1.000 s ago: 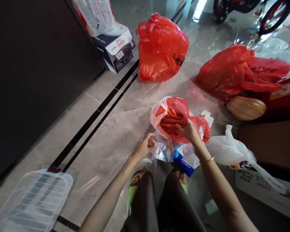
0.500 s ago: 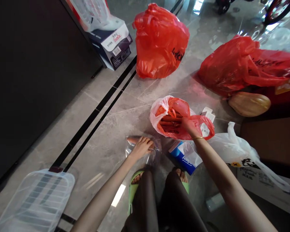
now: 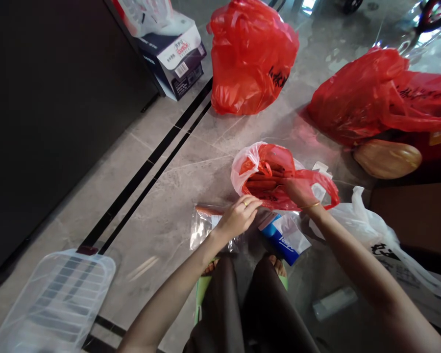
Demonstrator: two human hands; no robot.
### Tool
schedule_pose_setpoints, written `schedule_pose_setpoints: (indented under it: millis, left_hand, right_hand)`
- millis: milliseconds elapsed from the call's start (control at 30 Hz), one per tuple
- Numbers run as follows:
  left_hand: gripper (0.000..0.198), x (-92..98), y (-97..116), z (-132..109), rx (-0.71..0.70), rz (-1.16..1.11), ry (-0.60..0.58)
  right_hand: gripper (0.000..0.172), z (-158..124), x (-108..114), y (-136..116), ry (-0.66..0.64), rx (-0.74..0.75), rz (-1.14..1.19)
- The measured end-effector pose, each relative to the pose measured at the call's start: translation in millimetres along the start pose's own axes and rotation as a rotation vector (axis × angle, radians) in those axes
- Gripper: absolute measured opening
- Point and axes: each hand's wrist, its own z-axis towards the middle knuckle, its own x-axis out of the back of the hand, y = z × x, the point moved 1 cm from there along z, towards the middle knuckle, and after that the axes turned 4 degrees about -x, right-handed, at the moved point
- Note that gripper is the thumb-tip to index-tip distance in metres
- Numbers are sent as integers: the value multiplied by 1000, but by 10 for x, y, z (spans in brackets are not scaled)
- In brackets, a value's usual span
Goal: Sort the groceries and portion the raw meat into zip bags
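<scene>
A red plastic bag (image 3: pixel 284 153) stands open on the floor in front of my feet, with a whitish bag (image 3: pixel 238 171) around its left side. Several long reddish-brown, sausage-like pieces (image 3: pixel 260 185) lie inside. My left hand (image 3: pixel 238 215) is at the bag's near rim, its fingers closed on the edge. Reaching into the bag from the right is my right hand (image 3: pixel 297 190); its fingers are hidden among the contents. Below my left hand lies a clear plastic pouch (image 3: pixel 202 233), with one similar reddish piece along its top edge, partly covered by my forearm.
A blue tissue pack (image 3: pixel 282 242) lies near my right foot. Larger red bags (image 3: pixel 253 59) (image 3: pixel 356 98), a tan gourd-like vegetable (image 3: pixel 387 159) and a knotted white bag (image 3: pixel 363 220) surround the spot. Boxes (image 3: pixel 180 59) stand upper left, a clear plastic lid (image 3: pixel 59 294) lower left.
My left hand has left the clear pouch and moved up and right to the red bag's near rim. My right hand stays inside the bag. The view has shifted slightly.
</scene>
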Motion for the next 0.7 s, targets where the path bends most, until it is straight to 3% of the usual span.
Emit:
schedule_pose_setpoints:
  millis: [100, 200, 333, 433, 567, 700]
  left_hand:
    - [35, -50, -35, 347, 104, 60, 58]
    - [46, -232, -208, 684, 242, 85, -70]
    - [39, -460, -391, 932, 159, -51, -215]
    - [34, -472, -399, 935, 105, -122, -172]
    - [42, -290, -339, 808, 224, -36, -77]
    - [49, -89, -268, 637, 322, 124, -3]
  right_hand:
    - [29, -106, 200, -29, 4, 40, -44]
    - [28, -194, 395, -105, 30, 54, -161]
    - [28, -271, 567, -131, 48, 104, -232]
    - [30, -344, 605, -2, 134, 87, -101]
    - [65, -476, 522, 273, 310, 101, 280]
    - [63, -535, 324, 394, 250, 115, 753]
